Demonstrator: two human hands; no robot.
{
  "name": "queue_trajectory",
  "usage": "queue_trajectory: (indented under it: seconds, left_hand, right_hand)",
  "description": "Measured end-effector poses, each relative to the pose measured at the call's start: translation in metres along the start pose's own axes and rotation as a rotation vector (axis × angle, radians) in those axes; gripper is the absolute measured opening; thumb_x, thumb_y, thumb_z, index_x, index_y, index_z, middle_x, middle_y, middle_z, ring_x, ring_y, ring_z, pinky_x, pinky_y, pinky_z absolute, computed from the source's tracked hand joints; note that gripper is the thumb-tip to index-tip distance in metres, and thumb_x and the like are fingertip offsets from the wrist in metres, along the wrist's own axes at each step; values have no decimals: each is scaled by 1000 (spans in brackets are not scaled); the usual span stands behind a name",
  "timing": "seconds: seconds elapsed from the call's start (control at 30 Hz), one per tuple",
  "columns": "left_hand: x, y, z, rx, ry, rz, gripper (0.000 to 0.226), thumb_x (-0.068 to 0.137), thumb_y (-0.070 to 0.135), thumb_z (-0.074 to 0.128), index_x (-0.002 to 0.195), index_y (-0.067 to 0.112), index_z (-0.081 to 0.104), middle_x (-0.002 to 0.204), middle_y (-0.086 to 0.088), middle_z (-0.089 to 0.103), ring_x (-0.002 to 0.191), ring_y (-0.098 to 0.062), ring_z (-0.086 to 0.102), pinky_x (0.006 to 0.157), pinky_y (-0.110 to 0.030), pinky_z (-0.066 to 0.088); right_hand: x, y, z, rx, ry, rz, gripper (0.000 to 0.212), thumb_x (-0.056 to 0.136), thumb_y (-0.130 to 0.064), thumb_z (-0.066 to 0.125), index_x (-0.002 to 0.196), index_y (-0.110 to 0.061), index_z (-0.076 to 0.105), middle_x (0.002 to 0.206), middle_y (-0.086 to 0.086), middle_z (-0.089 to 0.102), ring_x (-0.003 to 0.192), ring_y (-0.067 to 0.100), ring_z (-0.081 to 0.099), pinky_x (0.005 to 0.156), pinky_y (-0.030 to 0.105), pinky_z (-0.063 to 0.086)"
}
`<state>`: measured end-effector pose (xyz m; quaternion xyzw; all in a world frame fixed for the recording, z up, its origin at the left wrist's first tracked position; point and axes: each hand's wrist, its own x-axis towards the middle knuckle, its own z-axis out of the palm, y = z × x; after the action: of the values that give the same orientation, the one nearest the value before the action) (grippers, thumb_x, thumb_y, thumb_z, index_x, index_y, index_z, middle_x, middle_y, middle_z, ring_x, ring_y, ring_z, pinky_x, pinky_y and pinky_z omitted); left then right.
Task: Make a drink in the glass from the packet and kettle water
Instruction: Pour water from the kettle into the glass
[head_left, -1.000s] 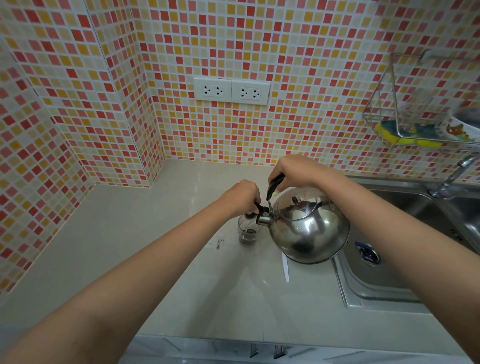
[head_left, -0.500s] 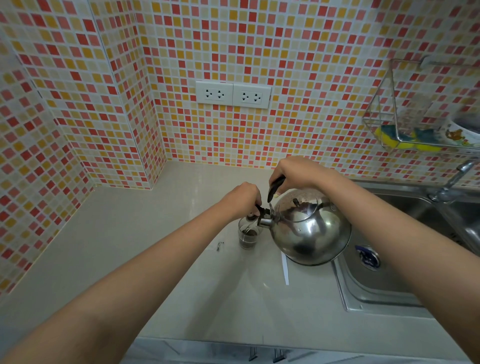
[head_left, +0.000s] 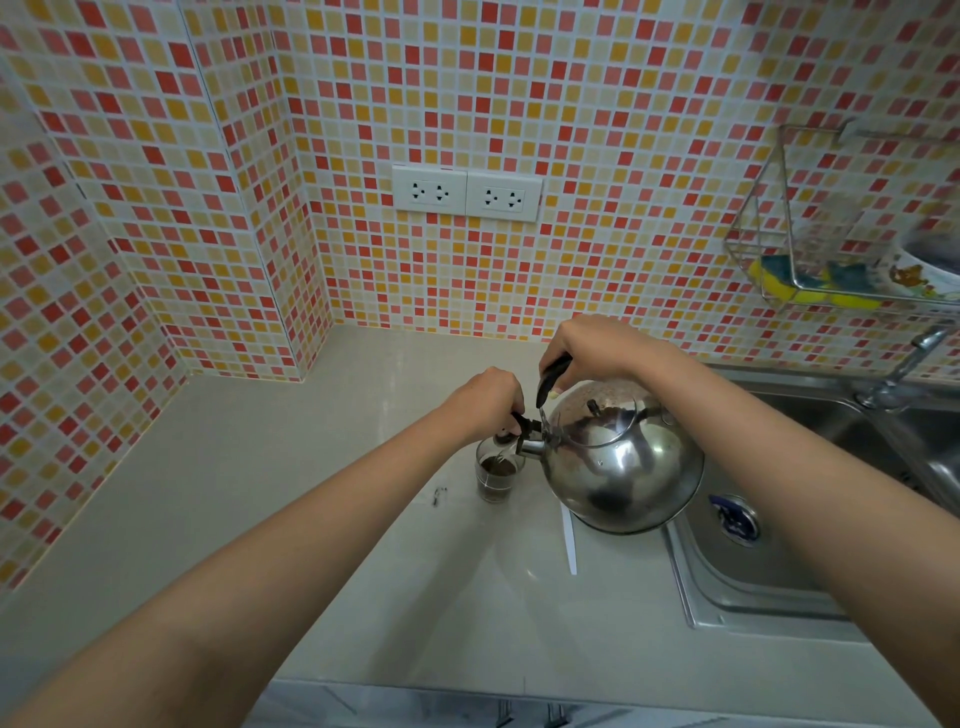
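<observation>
The kettle (head_left: 623, 457) tips left, its spout directly over the glass (head_left: 496, 475) standing on the table (head_left: 311, 467). The right hand (head_left: 592, 348) fingers wrap the black handle; the left hand (head_left: 485, 397) fingers pinch the spout cap.

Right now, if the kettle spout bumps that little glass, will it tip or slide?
The glass looks small, narrow and only partly filled, so it is probably light and could tip or skid. The countertop looks smooth and glossy, likely giving little grip. The left hand is at the kettle spout, not around the glass, so nothing seems to steady it.
</observation>
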<state>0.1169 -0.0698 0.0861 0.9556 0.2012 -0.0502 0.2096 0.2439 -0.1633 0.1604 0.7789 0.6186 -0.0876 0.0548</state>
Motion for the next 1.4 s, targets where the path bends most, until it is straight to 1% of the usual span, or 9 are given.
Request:
queue_trajectory:
  seconds: [0.17, 0.33, 0.57, 0.83, 0.97, 1.03, 1.17, 1.27, 1.4]
  left_hand:
    - [-1, 1, -1, -11, -10, -15, 31, 85, 12, 69, 115, 5, 70, 110, -13, 72, 95, -28, 67, 75, -29, 50]
    - [-1, 2, -2, -13, -21, -20, 31, 85, 12, 69, 116, 5, 70, 111, -14, 72, 96, -29, 67, 79, -31, 52]
    - [-4, 1, -1, -61, 2, -28, 30, 85, 12, 69, 115, 5, 71, 110, -13, 72, 95, -27, 66, 72, -26, 46]
    - [-6, -9, 2, -235, 31, -24, 32, 82, 12, 73, 113, 4, 73, 108, -15, 73, 96, -28, 65, 76, -27, 46]
    - [3, -11, -7, -428, 146, -53, 34, 79, 9, 76, 113, 3, 72, 112, -15, 73, 98, -25, 66, 84, -24, 46]
    - [11, -11, -16, -482, 200, -55, 34, 78, 8, 76, 112, 3, 72, 111, -15, 73, 91, -20, 63, 84, -23, 45]
    - [31, -12, -34, -529, 277, -48, 35, 78, 9, 77, 112, 4, 72, 108, -14, 73, 87, -15, 59, 87, -25, 47]
    - [49, -12, -38, -511, 289, -75, 35, 78, 10, 77, 112, 5, 72, 108, -12, 73, 88, -16, 60, 91, -27, 49]
    - [76, -14, -32, -484, 278, -142, 34, 79, 10, 77, 112, 5, 72, 105, -14, 73, 81, -15, 59, 83, -23, 46]
  right_hand:
    - [0, 1, 1, 0, 0, 2, 18, 76, -28, 75, 94, -27, 75, 84, -5, 74, 78, 18, 64, 68, 39, 54]
    - [1, 2, 3, 10, 8, 4, 17, 76, -28, 75, 93, -28, 75, 82, -7, 74, 75, 16, 64, 63, 34, 51]
    - [-4, 7, 5, 76, 11, 5, 19, 75, -22, 75, 93, -28, 75, 81, -7, 74, 73, 14, 62, 60, 30, 48]
    - [-21, 28, 1, 279, 27, 33, 25, 75, -17, 77, 99, -23, 75, 90, -7, 75, 80, 10, 67, 72, 28, 56]
    - [-22, 44, -7, 326, 76, 75, 18, 77, -18, 76, 94, -21, 75, 86, 0, 75, 80, 20, 68, 74, 39, 55]
    - [-20, 53, -11, 335, 123, 103, 15, 77, -18, 75, 93, -18, 75, 84, 3, 74, 78, 23, 67, 74, 44, 54]
    - [-10, 70, -13, 378, 236, 149, 19, 77, -17, 75, 97, -16, 75, 83, 0, 73, 75, 15, 63, 66, 31, 50]
    - [3, 82, -8, 434, 250, 172, 20, 78, -11, 74, 98, -15, 74, 84, 0, 72, 78, 17, 62, 64, 26, 46]
    - [26, 97, 9, 487, 267, 214, 24, 80, -2, 70, 101, -13, 72, 92, 5, 71, 87, 20, 62, 72, 25, 43]
